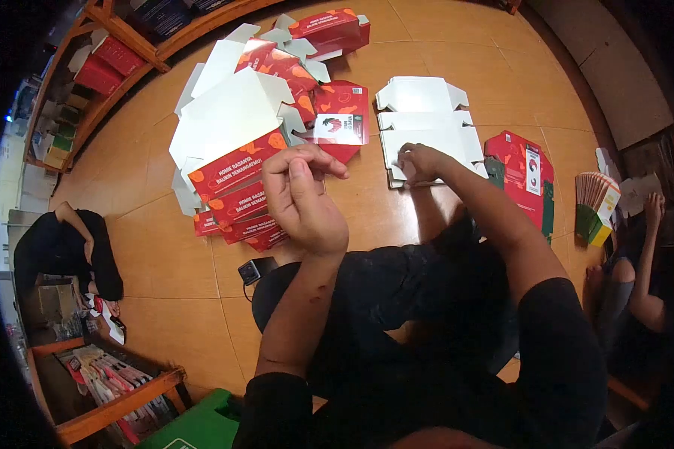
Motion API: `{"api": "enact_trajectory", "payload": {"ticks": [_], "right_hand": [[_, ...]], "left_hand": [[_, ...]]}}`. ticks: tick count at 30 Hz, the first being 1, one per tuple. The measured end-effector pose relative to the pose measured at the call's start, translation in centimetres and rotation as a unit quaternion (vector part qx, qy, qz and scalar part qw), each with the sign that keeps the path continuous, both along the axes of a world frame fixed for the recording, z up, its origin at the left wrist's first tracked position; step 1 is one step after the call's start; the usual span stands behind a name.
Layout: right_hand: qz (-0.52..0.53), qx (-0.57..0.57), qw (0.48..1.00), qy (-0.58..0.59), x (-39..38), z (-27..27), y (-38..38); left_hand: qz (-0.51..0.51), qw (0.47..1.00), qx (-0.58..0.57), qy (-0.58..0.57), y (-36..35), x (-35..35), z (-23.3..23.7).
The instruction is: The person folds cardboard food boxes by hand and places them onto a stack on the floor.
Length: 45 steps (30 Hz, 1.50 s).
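My left hand point(307, 198) is raised palm up, its fingers loosely curled and nothing visible in them. It hovers in front of a spread pile of red printed carton blanks point(228, 168), several of them showing white undersides. To the right, a neat stack of white-side-up carton blanks point(419, 97) lies on the floor. My right hand point(423, 163) rests on the near part of this stack with bent fingers, gripping the top carton blank near its front edge. The fingertips are partly hidden. Right of the stack lies a red and green carton blank point(520, 168), printed side up.
A small black device point(254, 271) with a cable sits beside my knee. Wooden shelves point(120, 30) stand at upper left, and a wooden rack point(120, 382) at lower left. One person point(71, 247) bends at the left; another person's arm point(648, 262) is at right near fanned cartons point(595, 202).
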State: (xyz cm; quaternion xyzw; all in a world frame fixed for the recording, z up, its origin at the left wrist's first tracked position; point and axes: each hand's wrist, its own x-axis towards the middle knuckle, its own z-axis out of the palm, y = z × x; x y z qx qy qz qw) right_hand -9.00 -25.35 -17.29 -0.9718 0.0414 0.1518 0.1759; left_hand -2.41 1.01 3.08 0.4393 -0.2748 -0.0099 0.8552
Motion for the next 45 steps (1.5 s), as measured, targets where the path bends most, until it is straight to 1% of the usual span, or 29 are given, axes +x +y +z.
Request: {"api": "enact_trajectory", "payload": {"ticks": [3, 5, 6, 8, 10, 12, 13, 14, 15, 16, 18, 19, 22, 23, 24, 26, 27, 28, 30, 31, 33, 35, 37, 38, 40, 41, 42, 44, 45], "right_hand": [[0.026, 0.050, 0.996, -0.074, 0.0, -0.6, -0.9], [-0.093, 0.070, 0.993, 0.002, 0.4, -0.2, -1.3], [-0.093, 0.066, 0.993, -0.003, 0.4, 0.4, -1.8], [-0.235, -0.008, 0.944, -0.231, 0.1, 1.4, -2.7], [-0.285, -0.083, 0.900, -0.318, -0.8, 9.9, -1.2], [-0.294, -0.164, 0.879, -0.338, -2.2, 16.7, -0.1], [-0.295, -0.165, 0.879, -0.337, -3.0, 19.1, 0.3], [-0.236, -0.107, 0.892, -0.370, -4.1, 21.2, 0.6], [-0.176, -0.049, 0.898, -0.401, -5.0, 22.3, 1.0], [-0.178, -0.053, 0.897, -0.401, -5.7, 22.8, 1.6], [-0.109, 0.030, 0.890, -0.441, -6.4, 23.3, 3.2], [-0.114, 0.088, 0.886, -0.441, -6.6, 22.6, 3.6], [-0.111, 0.135, 0.866, -0.468, -6.6, 21.7, 4.5], [-0.105, 0.157, 0.851, -0.490, -6.4, 21.4, 4.5], [-0.110, 0.157, 0.849, -0.492, -6.3, 21.0, 4.6], [-0.137, 0.219, 0.808, -0.529, -6.1, 20.5, 4.7], [-0.140, 0.290, 0.791, -0.520, -6.2, 20.4, 4.8], [-0.144, 0.290, 0.789, -0.522, -6.1, 20.1, 5.0], [-0.162, 0.487, 0.698, -0.500, -5.9, 19.5, 5.3], [-0.164, 0.536, 0.678, -0.476, -5.9, 19.2, 5.0], [-0.168, 0.563, 0.672, -0.451, -6.0, 18.9, 4.3], [-0.169, 0.588, 0.667, -0.426, -6.3, 19.0, 4.0], [-0.229, 0.511, 0.743, -0.367, -6.9, 19.9, 4.1], [-0.230, 0.511, 0.742, -0.367, -7.0, 20.3, 4.2], [-0.188, 0.317, 0.859, -0.355, -7.3, 21.4, 4.8], [-0.196, 0.234, 0.888, -0.344, -7.7, 22.6, 5.5], [-0.197, 0.235, 0.887, -0.344, -7.7, 22.5, 5.6], [-0.127, 0.078, 0.905, -0.397, -7.6, 22.1, 5.7], [-0.128, 0.079, 0.905, -0.398, -7.7, 22.3, 6.1]], "left_hand": [[-0.009, 1.000, 0.004, 0.006, -0.1, 0.2, -0.2], [-0.014, 1.000, 0.005, 0.003, -0.2, 0.3, -0.4], [-0.016, 1.000, 0.020, 0.002, -0.2, 0.4, -0.6], [-0.015, 0.999, 0.034, 0.000, -0.4, 0.6, -0.8], [-0.003, 0.996, 0.086, -0.018, -0.7, 0.8, -1.0], [-0.012, 0.992, 0.121, -0.027, -0.9, 1.5, -1.6], [0.053, 0.959, 0.215, -0.176, -1.3, 1.9, -1.6], [0.113, 0.892, 0.300, -0.318, -1.7, 2.0, -1.6], [0.109, 0.855, 0.361, -0.355, -1.7, 1.5, -1.6], [0.106, 0.857, 0.357, -0.356, -1.9, 1.0, -1.5], [0.164, 0.748, 0.456, -0.453, -2.0, 0.1, -1.2], [0.163, 0.747, 0.455, -0.456, -2.0, 0.0, -1.3], [0.030, 0.748, 0.473, -0.465, -1.7, -0.1, -2.1], [-0.028, 0.791, 0.487, -0.369, -1.7, -0.8, -2.4], [-0.032, 0.789, 0.487, -0.373, -1.6, -1.0, -2.0], [-0.251, 0.793, 0.526, -0.180, -1.7, -1.3, -0.8], [-0.317, 0.792, 0.512, -0.101, -2.0, -1.2, -1.5], [-0.320, 0.789, 0.514, -0.104, -2.0, -1.2, -2.0], [-0.464, 0.786, 0.397, 0.097, -2.2, -1.8, -2.6], [-0.465, 0.784, 0.400, 0.097, -2.5, -2.3, -2.8], [-0.456, 0.787, 0.265, 0.321, -3.2, -3.4, -3.3], [-0.468, 0.784, 0.234, 0.335, -3.3, -3.2, -4.9], [-0.480, 0.780, 0.202, 0.348, -3.4, -3.5, -4.7], [-0.464, 0.787, 0.229, 0.337, -3.3, -3.9, -4.5], [-0.449, 0.791, 0.259, 0.326, -3.3, -4.3, -4.2], [-0.429, 0.801, 0.286, 0.305, -3.3, -4.3, -4.4], [-0.409, 0.809, 0.313, 0.284, -3.3, -4.3, -4.5], [-0.402, 0.820, 0.302, 0.273, -3.3, -4.5, -4.5], [-0.394, 0.832, 0.290, 0.261, -3.4, -4.6, -4.5]]}}
